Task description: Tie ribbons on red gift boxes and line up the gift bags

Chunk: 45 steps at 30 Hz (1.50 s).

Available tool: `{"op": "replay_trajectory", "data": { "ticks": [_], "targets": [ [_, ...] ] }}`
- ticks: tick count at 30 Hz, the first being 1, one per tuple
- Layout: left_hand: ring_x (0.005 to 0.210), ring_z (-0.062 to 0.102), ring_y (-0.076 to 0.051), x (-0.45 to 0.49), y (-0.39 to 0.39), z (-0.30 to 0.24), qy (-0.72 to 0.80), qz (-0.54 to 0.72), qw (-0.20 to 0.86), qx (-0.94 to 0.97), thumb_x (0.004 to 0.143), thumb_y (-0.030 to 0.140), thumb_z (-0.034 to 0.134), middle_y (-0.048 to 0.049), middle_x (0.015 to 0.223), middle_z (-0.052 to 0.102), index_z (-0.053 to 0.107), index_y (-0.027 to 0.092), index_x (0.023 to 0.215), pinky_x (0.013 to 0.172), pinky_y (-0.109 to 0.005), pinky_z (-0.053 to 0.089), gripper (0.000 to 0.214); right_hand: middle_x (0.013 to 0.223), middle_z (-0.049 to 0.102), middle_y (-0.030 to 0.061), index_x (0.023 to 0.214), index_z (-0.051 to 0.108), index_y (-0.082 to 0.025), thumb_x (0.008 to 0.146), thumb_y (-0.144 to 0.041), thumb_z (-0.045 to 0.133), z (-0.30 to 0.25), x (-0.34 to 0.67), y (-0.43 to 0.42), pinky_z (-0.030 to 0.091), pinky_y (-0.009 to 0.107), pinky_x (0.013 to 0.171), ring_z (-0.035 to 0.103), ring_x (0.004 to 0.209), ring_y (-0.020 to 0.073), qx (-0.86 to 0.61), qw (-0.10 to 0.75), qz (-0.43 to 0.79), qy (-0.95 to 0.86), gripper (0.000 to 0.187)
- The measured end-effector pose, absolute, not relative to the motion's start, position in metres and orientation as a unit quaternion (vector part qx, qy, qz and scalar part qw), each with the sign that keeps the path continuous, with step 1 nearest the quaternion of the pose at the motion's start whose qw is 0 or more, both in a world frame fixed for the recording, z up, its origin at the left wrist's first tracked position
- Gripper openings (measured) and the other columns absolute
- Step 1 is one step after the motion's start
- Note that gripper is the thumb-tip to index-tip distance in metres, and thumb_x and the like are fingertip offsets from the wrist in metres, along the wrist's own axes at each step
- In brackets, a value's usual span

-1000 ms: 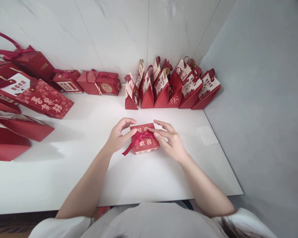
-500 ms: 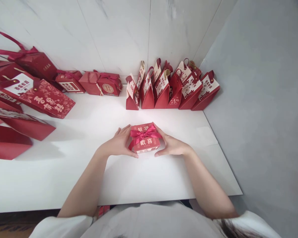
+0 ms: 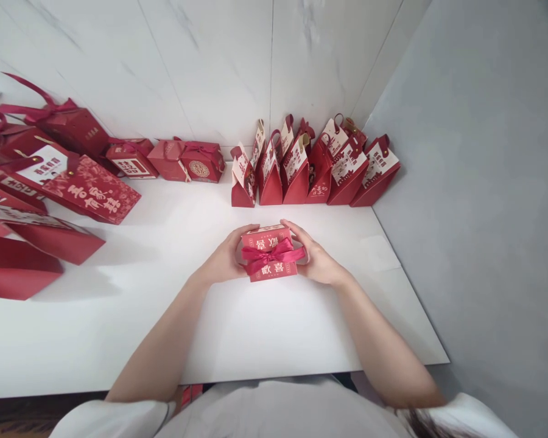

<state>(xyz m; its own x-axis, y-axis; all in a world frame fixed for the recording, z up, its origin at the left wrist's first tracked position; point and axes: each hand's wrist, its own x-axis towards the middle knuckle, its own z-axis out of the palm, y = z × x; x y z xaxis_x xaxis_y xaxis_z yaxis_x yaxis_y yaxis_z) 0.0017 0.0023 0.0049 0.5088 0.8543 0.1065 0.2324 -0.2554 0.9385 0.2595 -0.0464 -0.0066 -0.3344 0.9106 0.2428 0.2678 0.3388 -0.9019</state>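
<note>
Presently I have the small red box (image 3: 269,236) clasped at its opposite ends by my left hand (image 3: 226,255) and right hand (image 3: 317,258), its magenta bow (image 3: 274,254) uppermost. It's over the white table (image 3: 256,331); contact I can't tell. Pointed red cartons (image 3: 296,185) stand beyond.

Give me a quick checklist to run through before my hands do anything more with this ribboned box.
1. Left hand at the left side of the small red cardboard box: ok.
2. Right hand at its right side: ok.
3. Glossy magenta ribbon bow tied across the top: ok.
4. Box resting flat on the smooth white tabletop: cannot tell.
5. Hands apart from the row of red-and-white peaked gift boxes behind: ok.
</note>
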Motion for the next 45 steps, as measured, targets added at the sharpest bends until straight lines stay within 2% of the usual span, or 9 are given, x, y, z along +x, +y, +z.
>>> {"op": "replay_trajectory", "data": {
  "ticks": [3, 6, 11, 15, 19, 22, 26, 33, 45],
  "targets": [
    [0.137, 0.046, -0.037, 0.001, 0.006, -0.002, 0.322, 0.307, 0.504, 0.740, 0.059, 0.027, 0.086, -0.0133, 0.152, 0.043, 0.039, 0.031, 0.147, 0.101, -0.053, 0.052, 0.100, 0.162, 0.026, 0.0039, 0.155, 0.023, -0.036, 0.079, -0.017, 0.072, -0.007, 0.259, -0.046, 0.027, 0.049, 0.122, 0.031, 0.148, 0.0268, -0.406, 0.414, 0.407, -0.706, 0.092],
    [0.138, 0.044, -0.038, -0.002, 0.009, -0.005, 0.309, 0.322, 0.480, 0.756, 0.058, 0.028, 0.088, -0.0114, 0.154, 0.041, 0.034, 0.033, 0.150, 0.112, -0.055, 0.042, 0.107, 0.163, 0.025, 0.0020, 0.155, 0.023, -0.038, 0.080, -0.018, 0.072, -0.007, 0.258, -0.046, 0.027, 0.048, 0.123, 0.030, 0.148, 0.0269, -0.400, 0.422, 0.417, -0.699, 0.092],
    [0.138, 0.043, -0.039, -0.006, 0.012, -0.004, 0.307, 0.316, 0.439, 0.783, 0.061, 0.032, 0.088, -0.0160, 0.155, 0.038, 0.030, 0.025, 0.153, 0.114, -0.055, 0.038, 0.110, 0.164, 0.023, 0.0036, 0.155, 0.022, -0.036, 0.077, -0.025, 0.077, -0.011, 0.259, -0.045, 0.028, 0.051, 0.122, 0.030, 0.148, 0.0298, -0.397, 0.435, 0.440, -0.677, 0.097],
    [0.130, 0.052, -0.038, -0.008, 0.018, -0.012, 0.298, 0.347, 0.462, 0.760, 0.061, 0.035, 0.088, -0.0182, 0.145, 0.050, 0.037, 0.020, 0.150, 0.107, -0.050, 0.044, 0.104, 0.156, 0.041, 0.0070, 0.154, 0.027, -0.033, 0.075, -0.036, 0.081, -0.016, 0.253, -0.044, 0.036, 0.054, 0.116, 0.047, 0.137, 0.0312, -0.391, 0.457, 0.511, -0.614, 0.095],
    [0.119, 0.059, -0.034, -0.001, 0.019, -0.020, 0.353, 0.388, 0.514, 0.679, 0.074, 0.056, 0.074, -0.0167, 0.133, 0.061, 0.047, 0.016, 0.143, 0.097, -0.043, 0.050, 0.085, 0.144, 0.056, 0.0066, 0.142, 0.048, -0.026, 0.085, -0.048, 0.070, -0.015, 0.236, -0.044, 0.042, 0.050, 0.112, 0.055, 0.130, 0.0296, -0.367, 0.482, 0.592, -0.532, 0.064],
    [0.115, 0.061, -0.033, 0.007, 0.014, -0.019, 0.412, 0.395, 0.499, 0.652, 0.083, 0.066, 0.058, -0.0155, 0.125, 0.066, 0.055, 0.012, 0.136, 0.100, -0.044, 0.047, 0.076, 0.144, 0.056, 0.0049, 0.139, 0.052, -0.026, 0.090, -0.052, 0.062, -0.013, 0.227, -0.044, 0.039, 0.048, 0.115, 0.053, 0.132, 0.0286, -0.373, 0.510, 0.592, -0.500, 0.056],
    [0.113, 0.062, -0.031, 0.011, 0.006, -0.014, 0.451, 0.369, 0.457, 0.672, 0.091, 0.064, 0.047, -0.0114, 0.125, 0.068, 0.058, 0.017, 0.135, 0.101, -0.043, 0.045, 0.066, 0.142, 0.058, 0.0043, 0.138, 0.054, -0.026, 0.091, -0.054, 0.060, -0.012, 0.224, -0.045, 0.037, 0.048, 0.116, 0.053, 0.132, 0.0297, -0.401, 0.518, 0.576, -0.488, 0.056],
    [0.120, 0.061, -0.032, 0.010, 0.006, -0.008, 0.452, 0.362, 0.473, 0.664, 0.092, 0.063, 0.045, -0.0106, 0.128, 0.067, 0.059, 0.015, 0.135, 0.102, -0.040, 0.046, 0.065, 0.140, 0.060, 0.0049, 0.137, 0.056, -0.025, 0.091, -0.057, 0.058, -0.008, 0.225, -0.046, 0.037, 0.047, 0.115, 0.055, 0.130, 0.0298, -0.399, 0.510, 0.577, -0.498, 0.055],
    [0.119, 0.062, -0.031, 0.012, 0.005, -0.004, 0.449, 0.360, 0.465, 0.673, 0.092, 0.064, 0.043, -0.0106, 0.129, 0.067, 0.059, 0.015, 0.135, 0.101, -0.038, 0.048, 0.067, 0.142, 0.058, 0.0054, 0.139, 0.054, -0.025, 0.090, -0.058, 0.058, -0.009, 0.226, -0.045, 0.037, 0.047, 0.115, 0.052, 0.133, 0.0297, -0.400, 0.503, 0.577, -0.503, 0.059]
  ]
}}
